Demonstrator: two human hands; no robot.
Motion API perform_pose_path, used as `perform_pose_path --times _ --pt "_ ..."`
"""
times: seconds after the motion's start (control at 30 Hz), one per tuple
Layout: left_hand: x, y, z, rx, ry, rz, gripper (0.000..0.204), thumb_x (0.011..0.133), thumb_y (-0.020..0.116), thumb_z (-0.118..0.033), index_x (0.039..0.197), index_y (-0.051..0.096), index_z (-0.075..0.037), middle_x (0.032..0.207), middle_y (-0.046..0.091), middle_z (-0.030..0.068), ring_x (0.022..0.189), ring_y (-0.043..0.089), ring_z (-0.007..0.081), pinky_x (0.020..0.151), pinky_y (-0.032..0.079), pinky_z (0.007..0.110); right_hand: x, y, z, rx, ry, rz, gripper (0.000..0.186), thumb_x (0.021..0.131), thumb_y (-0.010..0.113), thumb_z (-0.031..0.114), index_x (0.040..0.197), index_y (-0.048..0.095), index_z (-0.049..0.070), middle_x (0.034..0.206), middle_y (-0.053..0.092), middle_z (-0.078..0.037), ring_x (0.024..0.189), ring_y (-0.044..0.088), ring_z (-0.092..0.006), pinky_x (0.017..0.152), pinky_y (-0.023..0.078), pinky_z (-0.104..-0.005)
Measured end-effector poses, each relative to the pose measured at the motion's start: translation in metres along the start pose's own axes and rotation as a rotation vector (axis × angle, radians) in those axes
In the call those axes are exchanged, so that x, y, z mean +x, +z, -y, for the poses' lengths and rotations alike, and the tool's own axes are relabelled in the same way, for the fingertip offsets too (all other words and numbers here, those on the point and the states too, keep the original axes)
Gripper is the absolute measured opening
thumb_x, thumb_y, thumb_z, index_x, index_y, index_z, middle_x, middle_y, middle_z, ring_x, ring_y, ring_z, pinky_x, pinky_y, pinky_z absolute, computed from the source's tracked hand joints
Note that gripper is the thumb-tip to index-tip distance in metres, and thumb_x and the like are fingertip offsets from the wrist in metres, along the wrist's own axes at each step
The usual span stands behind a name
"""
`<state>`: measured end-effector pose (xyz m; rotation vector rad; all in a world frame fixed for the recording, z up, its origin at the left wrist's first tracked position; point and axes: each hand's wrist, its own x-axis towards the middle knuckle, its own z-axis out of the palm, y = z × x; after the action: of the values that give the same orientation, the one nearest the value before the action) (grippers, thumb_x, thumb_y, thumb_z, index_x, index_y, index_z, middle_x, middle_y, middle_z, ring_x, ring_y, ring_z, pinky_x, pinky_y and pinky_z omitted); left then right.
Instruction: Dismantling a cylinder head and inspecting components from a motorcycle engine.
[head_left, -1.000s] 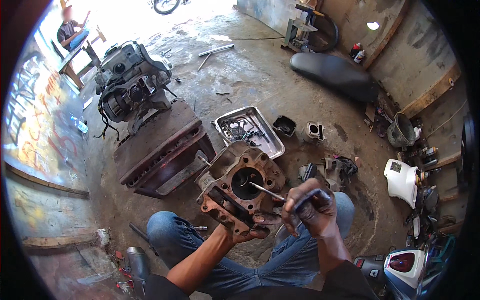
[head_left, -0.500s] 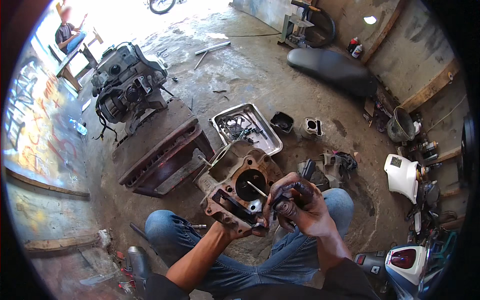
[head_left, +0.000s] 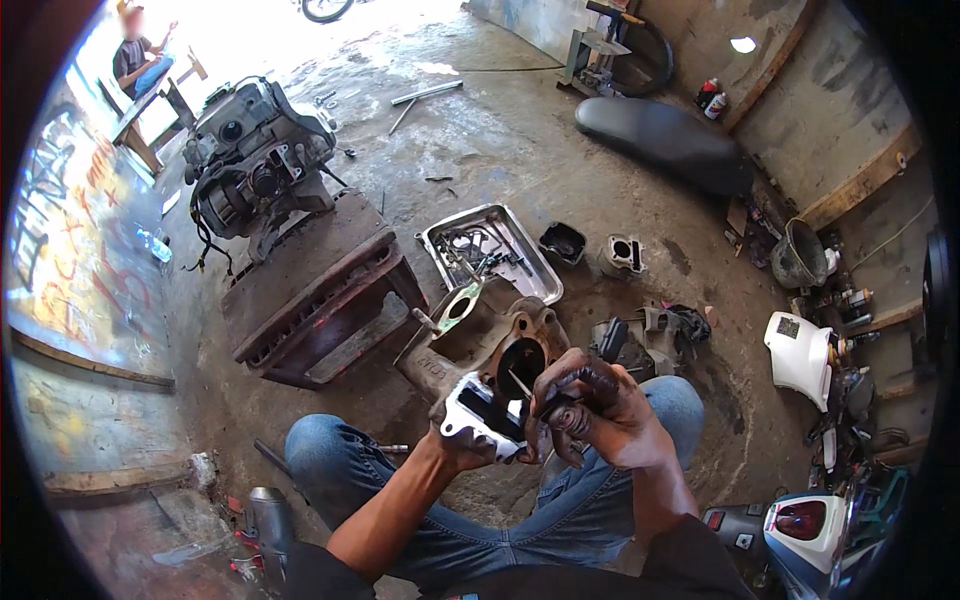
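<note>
My left hand (head_left: 472, 452) grips a worn, grey-brown engine cylinder head (head_left: 430, 370) from below, its fingers partly hidden beneath it. The part is tilted above my lap, with a dark round recess and a rectangular slot towards me. My right hand (head_left: 600, 405), its fingers black with grease, is closed on a thin pale rod (head_left: 517, 384) whose tip points into the round recess. The rest of the rod is hidden in the fingers. A short black piece (head_left: 613, 340) shows just beyond that hand; I cannot tell if I hold it.
A metal tray (head_left: 545, 285) of small parts lies ahead, beside a black cup-like part (head_left: 563, 243) and an engine cylinder (head_left: 624, 256). Left, a large engine (head_left: 255, 150) rests on a dark crate (head_left: 315, 305). A black seat (head_left: 660, 145) lies far right; a silver canister (head_left: 268, 515) stands lower left.
The cylinder head has turned in my left hand, so its slotted face tips more to the right and catches bright light. My right hand stays nearly in place, still holding the rod at the recess.
</note>
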<state>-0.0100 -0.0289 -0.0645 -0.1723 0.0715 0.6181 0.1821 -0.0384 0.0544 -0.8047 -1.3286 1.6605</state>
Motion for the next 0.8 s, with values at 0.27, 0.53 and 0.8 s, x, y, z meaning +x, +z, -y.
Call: perform_pose_path --times 0.27,0.53,0.8 --pt "0.012 -0.006 0.005 -0.044 -0.071 0.281 0.068 0.089 0.054 -0.054 0.135 0.046 -0.004 0.115 0.059 0.0217 0.094 0.063 0.0372 0.073 0.054 0.056 0.001 -0.01 0.008 0.063 0.026 -0.107 0.02 0.096 0.058 0.002 0.115 0.055 0.0 0.092 0.068 -0.008 0.081 0.066 -0.0112 0.057 0.052 -0.0234" --pt "0.009 -0.021 0.003 0.055 0.028 0.12 0.088 0.086 0.042 -0.071 0.143 0.039 -0.003 0.13 0.056 0.0227 0.109 0.061 0.0414 0.088 0.053 0.061 0.009 -0.002 -0.003 -0.275 -0.051 -0.286 0.035 0.087 0.068 -0.002 0.119 0.057 0.005 0.104 0.067 -0.007 0.096 0.064 -0.0116 0.084 0.054 -0.0287" --pt "0.006 0.004 0.005 0.16 0.056 -0.003 0.055 0.094 0.055 -0.044 0.135 0.048 -0.007 0.114 0.063 0.016 0.097 0.065 0.0352 0.077 0.059 0.053 0.012 0.001 0.001 -0.661 -0.235 -0.343 0.031 0.081 0.078 0.004 0.108 0.065 0.005 0.101 0.067 -0.006 0.083 0.065 -0.0083 0.069 0.053 -0.0233"
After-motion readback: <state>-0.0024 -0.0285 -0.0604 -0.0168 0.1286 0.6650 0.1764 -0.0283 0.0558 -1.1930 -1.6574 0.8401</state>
